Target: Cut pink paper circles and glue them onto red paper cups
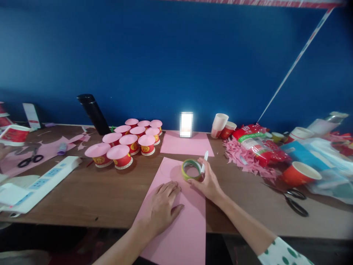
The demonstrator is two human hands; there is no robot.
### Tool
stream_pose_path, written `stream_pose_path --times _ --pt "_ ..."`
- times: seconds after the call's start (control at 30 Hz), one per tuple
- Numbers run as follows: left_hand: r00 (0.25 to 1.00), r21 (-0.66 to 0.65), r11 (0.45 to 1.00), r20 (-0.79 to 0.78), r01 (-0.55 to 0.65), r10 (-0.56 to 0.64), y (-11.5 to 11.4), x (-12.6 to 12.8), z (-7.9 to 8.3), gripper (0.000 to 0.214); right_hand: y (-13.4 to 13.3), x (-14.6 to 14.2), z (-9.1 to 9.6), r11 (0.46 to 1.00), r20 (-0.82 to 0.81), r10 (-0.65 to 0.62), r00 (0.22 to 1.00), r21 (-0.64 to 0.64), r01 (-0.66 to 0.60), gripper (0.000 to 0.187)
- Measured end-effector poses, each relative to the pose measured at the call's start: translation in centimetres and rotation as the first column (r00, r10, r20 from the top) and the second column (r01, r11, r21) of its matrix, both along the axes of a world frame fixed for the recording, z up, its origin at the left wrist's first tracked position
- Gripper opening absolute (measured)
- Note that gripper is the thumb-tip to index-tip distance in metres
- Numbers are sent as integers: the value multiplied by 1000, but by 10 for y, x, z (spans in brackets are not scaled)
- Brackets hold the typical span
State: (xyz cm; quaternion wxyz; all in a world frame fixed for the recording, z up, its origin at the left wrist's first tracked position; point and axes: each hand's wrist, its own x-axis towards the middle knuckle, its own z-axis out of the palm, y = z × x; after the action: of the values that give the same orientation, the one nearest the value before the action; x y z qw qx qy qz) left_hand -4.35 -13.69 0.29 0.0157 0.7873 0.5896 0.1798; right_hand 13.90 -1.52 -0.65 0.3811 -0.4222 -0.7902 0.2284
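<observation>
A long sheet of pink paper [182, 228] lies in front of me and hangs over the table's front edge. My left hand [165, 204] rests flat on it, fingers stretched out. My right hand [210, 180] is closed round the right side of a yellow-green tape roll [184, 170], with the thumb at its near rim. A white pen [205, 157] sticks up from the same hand's fingers. The roll lies on the upper part of the sheet. To its left, a faint round outline shows on the paper.
Red paper cups with pink discs on top [120, 154] stand left of the sheet. Further left are a power strip [52, 182], a black flask [93, 114] and scissors [30, 159]. On the right lie pink scraps [242, 158], an orange cup [299, 175] and black-handled scissors [296, 204].
</observation>
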Motion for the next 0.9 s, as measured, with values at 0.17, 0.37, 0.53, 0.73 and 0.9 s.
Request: stream_pose_path --times 0.17,0.37,0.53,0.73,0.9 --pt "1000 -3 1000 0 -19 19 -1 1 1 45 0 -1 -1 1000 -17 -8 1000 1 8 80" --pt "1000 22 1000 -14 -20 20 0 1 -2 46 0 0 -1 1000 -19 -9 1000 15 10 78" --pt "1000 27 999 -10 -17 18 0 0 -2 45 -1 2 0 1000 -32 -6 999 12 6 77" --pt "1000 6 1000 -4 -24 24 -1 0 -1 46 -1 2 -1 1000 -24 -12 1000 16 12 77" --pt "1000 -26 1000 -27 -12 12 0 0 -1 47 -1 2 0 1000 -8 -11 1000 15 11 76"
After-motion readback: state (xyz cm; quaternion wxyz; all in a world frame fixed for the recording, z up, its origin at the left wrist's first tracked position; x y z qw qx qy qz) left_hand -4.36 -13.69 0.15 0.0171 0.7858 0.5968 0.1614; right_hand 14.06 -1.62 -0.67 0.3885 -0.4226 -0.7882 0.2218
